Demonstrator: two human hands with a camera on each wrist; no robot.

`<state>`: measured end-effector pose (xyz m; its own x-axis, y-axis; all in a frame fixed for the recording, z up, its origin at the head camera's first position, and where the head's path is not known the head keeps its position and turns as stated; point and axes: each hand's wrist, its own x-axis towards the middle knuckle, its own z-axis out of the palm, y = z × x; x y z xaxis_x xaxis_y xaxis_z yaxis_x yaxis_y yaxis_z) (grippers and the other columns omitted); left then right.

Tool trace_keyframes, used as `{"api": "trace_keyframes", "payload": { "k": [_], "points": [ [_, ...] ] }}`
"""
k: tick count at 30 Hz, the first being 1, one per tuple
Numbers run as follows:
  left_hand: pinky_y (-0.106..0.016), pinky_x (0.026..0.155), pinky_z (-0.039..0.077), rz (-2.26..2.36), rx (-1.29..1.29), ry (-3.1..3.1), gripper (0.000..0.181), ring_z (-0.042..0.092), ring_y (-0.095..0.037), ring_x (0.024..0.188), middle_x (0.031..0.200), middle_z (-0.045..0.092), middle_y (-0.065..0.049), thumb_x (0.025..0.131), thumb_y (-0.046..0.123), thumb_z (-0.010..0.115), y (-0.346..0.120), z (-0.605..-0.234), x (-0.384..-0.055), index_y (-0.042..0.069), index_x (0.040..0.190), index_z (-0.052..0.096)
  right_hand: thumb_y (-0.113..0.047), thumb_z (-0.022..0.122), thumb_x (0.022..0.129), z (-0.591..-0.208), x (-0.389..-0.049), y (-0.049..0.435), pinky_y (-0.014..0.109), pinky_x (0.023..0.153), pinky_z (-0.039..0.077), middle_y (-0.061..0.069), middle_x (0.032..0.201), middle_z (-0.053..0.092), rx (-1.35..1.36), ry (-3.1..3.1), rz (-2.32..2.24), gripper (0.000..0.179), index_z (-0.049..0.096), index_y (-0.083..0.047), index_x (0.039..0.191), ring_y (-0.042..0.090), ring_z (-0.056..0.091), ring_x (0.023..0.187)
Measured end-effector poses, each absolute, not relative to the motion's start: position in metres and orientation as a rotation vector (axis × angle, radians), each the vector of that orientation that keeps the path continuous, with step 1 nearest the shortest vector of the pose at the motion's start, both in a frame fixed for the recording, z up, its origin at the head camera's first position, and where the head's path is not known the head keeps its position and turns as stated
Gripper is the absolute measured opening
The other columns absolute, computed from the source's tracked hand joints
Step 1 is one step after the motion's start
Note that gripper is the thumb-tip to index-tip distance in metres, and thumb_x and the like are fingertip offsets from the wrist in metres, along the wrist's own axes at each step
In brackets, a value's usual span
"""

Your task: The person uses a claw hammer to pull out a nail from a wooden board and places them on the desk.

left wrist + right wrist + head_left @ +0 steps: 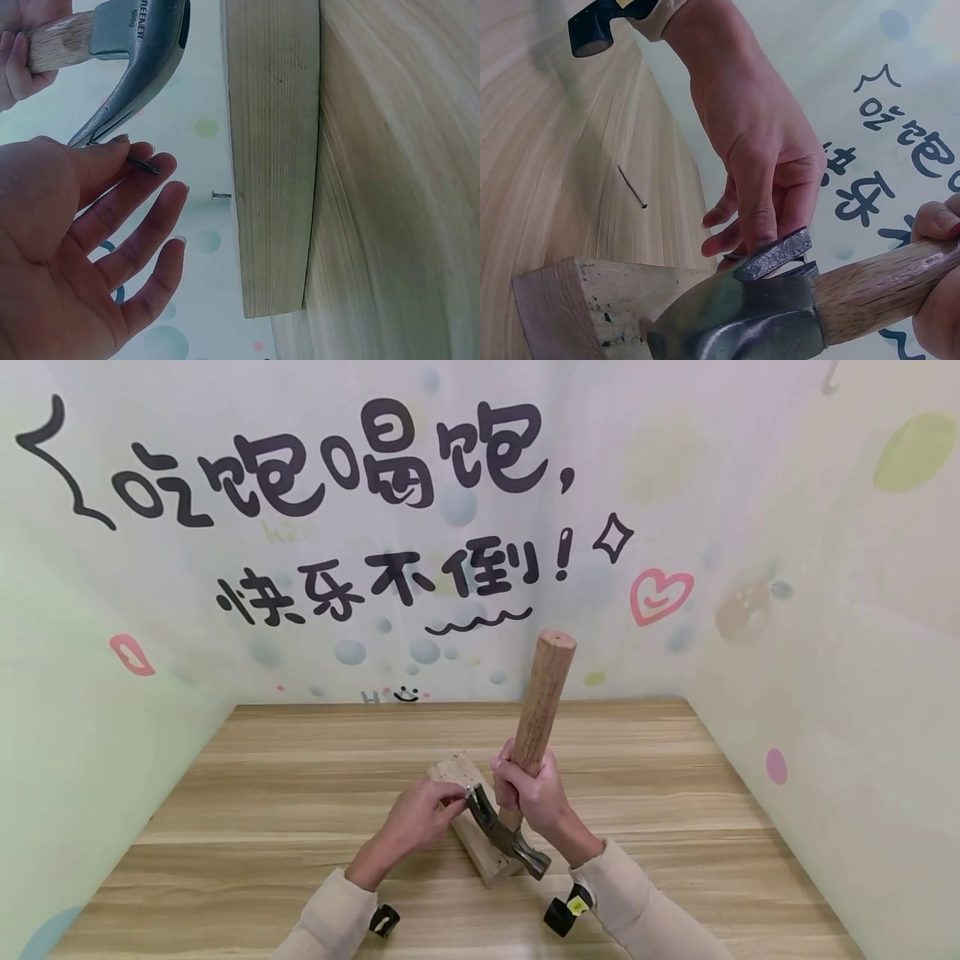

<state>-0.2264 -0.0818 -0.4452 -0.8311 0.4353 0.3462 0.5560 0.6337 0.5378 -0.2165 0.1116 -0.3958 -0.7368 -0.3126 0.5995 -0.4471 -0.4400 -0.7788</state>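
My right hand (pixel 538 792) grips the wooden handle of a claw hammer (pixel 542 706), which tilts with its butt end up and its steel head low over a wooden block (pixel 480 850). Between thumb and index finger, my left hand (pixel 422 814) pinches a nail (pixel 142 164) at the hammer's claw; the nail's upper end is hidden there. The other left fingers spread loosely, as the left wrist view shows. Another nail (pixel 221 196) stands partly out of the block's upper face.
A loose bent-looking nail (pixel 632 187) lies on the wood-grain table (pixel 300 760) beside the block. Printed white walls (pixel 825 610) enclose the table at the back and both sides. Black wrist cameras (pixel 558 917) sit under the sleeves.
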Motion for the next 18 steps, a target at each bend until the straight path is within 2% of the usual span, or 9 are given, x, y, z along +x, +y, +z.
{"api": "trace_keyframes", "payload": {
  "k": [6,12,18],
  "points": [
    [-0.024,0.065,0.049,-0.994,-0.754,-2.650,0.009,0.062,-0.005,0.073,0.084,0.073,0.005,0.093,0.017,0.070,-0.086,-0.447,-0.227,0.013,0.093,0.078,0.007,0.047,0.093,-0.400,-0.218,0.113,0.034,0.031,0.022,0.014,0.045,0.027,1.062,-1.652,2.336,0.024,0.035,0.006,0.072,0.025,0.023,0.034],
    [-0.023,0.063,0.046,-0.995,-0.685,-2.686,0.010,0.058,-0.005,0.071,0.076,0.067,0.008,0.092,0.017,0.070,-0.092,-0.445,-0.227,0.011,0.088,0.076,0.006,0.047,0.093,-0.403,-0.220,0.115,0.035,0.032,0.024,0.015,0.045,0.028,1.018,-1.687,2.325,0.024,0.036,0.004,0.071,0.025,0.025,0.034],
    [-0.024,0.063,0.046,-1.007,-0.628,-2.698,0.008,0.057,-0.006,0.070,0.076,0.067,0.004,0.092,0.015,0.070,-0.100,-0.445,-0.226,0.010,0.088,0.075,0.007,0.048,0.093,-0.406,-0.222,0.116,0.035,0.032,0.022,0.013,0.046,0.028,1.022,-1.691,2.334,0.025,0.035,0.005,0.072,0.025,0.024,0.035]
  ]
}}
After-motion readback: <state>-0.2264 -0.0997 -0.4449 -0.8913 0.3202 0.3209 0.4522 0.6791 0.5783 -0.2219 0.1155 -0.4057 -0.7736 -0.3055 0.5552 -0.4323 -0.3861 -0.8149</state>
